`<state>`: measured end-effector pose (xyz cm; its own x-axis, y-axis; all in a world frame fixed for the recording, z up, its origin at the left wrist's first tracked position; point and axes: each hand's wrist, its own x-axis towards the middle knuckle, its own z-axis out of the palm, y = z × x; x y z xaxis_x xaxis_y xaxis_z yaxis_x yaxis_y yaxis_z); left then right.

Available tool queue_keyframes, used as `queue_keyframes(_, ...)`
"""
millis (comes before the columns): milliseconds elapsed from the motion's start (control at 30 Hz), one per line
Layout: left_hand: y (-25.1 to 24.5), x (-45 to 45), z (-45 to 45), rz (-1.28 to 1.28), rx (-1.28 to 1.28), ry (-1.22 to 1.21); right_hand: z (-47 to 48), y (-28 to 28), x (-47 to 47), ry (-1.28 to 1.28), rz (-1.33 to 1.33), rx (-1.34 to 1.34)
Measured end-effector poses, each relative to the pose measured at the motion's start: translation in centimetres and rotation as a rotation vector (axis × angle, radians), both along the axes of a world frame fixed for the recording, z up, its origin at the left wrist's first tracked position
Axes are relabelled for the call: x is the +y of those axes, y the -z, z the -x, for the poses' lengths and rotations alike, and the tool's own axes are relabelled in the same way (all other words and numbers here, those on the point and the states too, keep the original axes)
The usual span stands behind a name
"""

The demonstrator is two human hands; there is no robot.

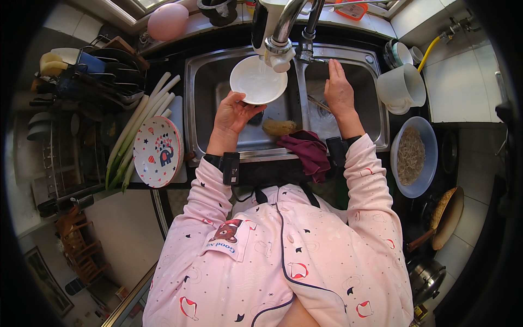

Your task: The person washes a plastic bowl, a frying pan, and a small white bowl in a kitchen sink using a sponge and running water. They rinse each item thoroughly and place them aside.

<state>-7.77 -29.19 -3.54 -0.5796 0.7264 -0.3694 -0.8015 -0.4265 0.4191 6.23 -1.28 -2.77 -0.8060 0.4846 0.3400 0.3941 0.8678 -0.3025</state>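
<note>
My left hand [235, 112] grips the near rim of a white bowl [257, 83], tilted towards me over the left basin of the steel double sink [188, 102]. Water runs into it from the faucet [280, 45], whose spout hides part of the far rim. My right hand [340, 92] is stretched out flat over the right basin and holds nothing. Its fingertips are at the end of the faucet lever [320, 60]; whether they touch it I cannot tell. Below the bowl lies a brownish scrubber [278, 127]. A maroon cloth [306, 153] hangs over the sink's front edge.
Left of the sink, a patterned bowl [157, 151] and several leeks [141, 122] lie by a cutting board [178, 116]. At right stand a translucent plastic jug [402, 88], a bluish bowl of thin strands [431, 159] and a pan [449, 220]. Chopsticks [318, 103] lie in the right basin.
</note>
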Motion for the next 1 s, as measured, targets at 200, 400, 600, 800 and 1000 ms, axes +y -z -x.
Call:
queue_keyframes(200,0.4,-0.1,0.1,-0.004,0.002,0.005,0.0,-0.1,0.0,0.007,0.011,-0.012)
queue_keyframes(400,0.6,-0.1,0.1,0.004,0.018,0.003,0.0,0.0,0.0,0.008,0.005,-0.011)
queue_keyframes(600,0.5,-0.3,0.0,0.011,0.023,0.009,0.0,0.0,-0.1,0.004,0.0,-0.002)
queue_keyframes(800,0.7,-0.5,0.2,0.014,0.022,0.019,0.1,-0.2,-0.2,0.004,0.007,0.0)
queue_keyframes(1000,1.1,-0.6,0.3,0.002,0.018,0.006,0.1,-0.1,-0.3,0.01,-0.001,-0.007)
